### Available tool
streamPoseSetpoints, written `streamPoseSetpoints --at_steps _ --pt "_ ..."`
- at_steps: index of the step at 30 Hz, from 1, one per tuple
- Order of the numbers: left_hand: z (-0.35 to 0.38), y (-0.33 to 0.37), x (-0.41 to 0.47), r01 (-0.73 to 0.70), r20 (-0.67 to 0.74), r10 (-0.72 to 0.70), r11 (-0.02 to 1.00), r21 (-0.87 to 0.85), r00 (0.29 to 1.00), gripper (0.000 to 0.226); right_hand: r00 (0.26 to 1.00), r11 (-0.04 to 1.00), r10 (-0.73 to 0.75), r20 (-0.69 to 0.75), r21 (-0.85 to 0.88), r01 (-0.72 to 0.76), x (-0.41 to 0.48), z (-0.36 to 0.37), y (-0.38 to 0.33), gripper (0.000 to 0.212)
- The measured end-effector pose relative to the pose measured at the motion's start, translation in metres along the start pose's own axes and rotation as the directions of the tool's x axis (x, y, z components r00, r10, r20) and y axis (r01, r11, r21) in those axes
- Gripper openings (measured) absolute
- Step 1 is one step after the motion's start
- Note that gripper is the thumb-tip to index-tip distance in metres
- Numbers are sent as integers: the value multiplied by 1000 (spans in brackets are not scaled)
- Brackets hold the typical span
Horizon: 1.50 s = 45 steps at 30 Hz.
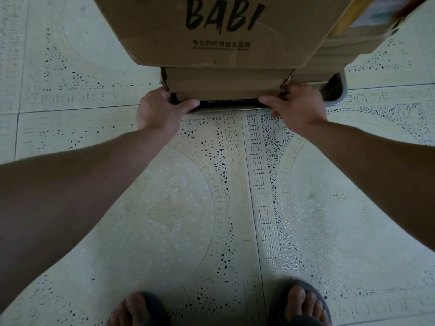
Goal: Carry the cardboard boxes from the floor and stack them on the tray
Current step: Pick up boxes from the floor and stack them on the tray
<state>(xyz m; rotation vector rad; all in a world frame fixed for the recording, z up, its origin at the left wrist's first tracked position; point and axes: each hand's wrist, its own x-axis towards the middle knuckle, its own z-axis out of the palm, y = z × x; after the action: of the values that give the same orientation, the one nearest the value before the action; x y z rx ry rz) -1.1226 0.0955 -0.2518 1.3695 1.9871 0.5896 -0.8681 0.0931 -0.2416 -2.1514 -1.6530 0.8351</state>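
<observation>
Head view: at 12 o'clock the low box (226,83) is set on the tray (339,90), with the BABI box (223,31) stacked on top. Its bottom corners are gripped by the left hand (160,109) at 11 o'clock and the right hand (299,104) at 1 o'clock, likely so the stack is kept straight and steady.

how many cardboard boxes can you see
3: the BABI box on top, a lower box beneath it, a taped box at right. More may be hidden.

matt cardboard box (223,31), metal tray (339,88), glossy tiled floor (164,208).
</observation>
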Motion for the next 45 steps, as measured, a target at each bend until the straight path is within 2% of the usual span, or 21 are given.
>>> streamPoseSetpoints --at_steps 4,13,16,18,21,26,34,45 --pt "-1 -2 1 -20 7 20 1000 14 1000 40 999 1000 -20 27 2 20 1 -2 3 33" --pt "1 1 2 26 -24 -25 998 62 999 46 999 1000 -15 29 15 15 4 -2 2 34" --pt "-2 1 1 -2 0 2 998 62 1000 46 999 1000 -11 44 -1 11 2 -3 2 30" --pt "-5 0 0 -42 0 42 999 8 999 51 999 1000 -21 41 -9 21 0 -3 3 38" --pt "-12 0 0 -119 7 122 980 -162 993 52 998 998 -57 -23 3 57 -4 -9 1 59" --pt "-16 0 -4 -162 32 173 963 -216 984 42 990 993 -120 -70 -5 120 -11 -15 -3 43" --pt "-16 5 -2 -173 34 182 968 -184 983 45 989 990 -128 -78 -62 123 -11 -19 -8 45" --pt "-18 4 1 -153 38 161 977 -147 986 37 987 986 -138 -81 -102 130 -8 -19 -6 42"
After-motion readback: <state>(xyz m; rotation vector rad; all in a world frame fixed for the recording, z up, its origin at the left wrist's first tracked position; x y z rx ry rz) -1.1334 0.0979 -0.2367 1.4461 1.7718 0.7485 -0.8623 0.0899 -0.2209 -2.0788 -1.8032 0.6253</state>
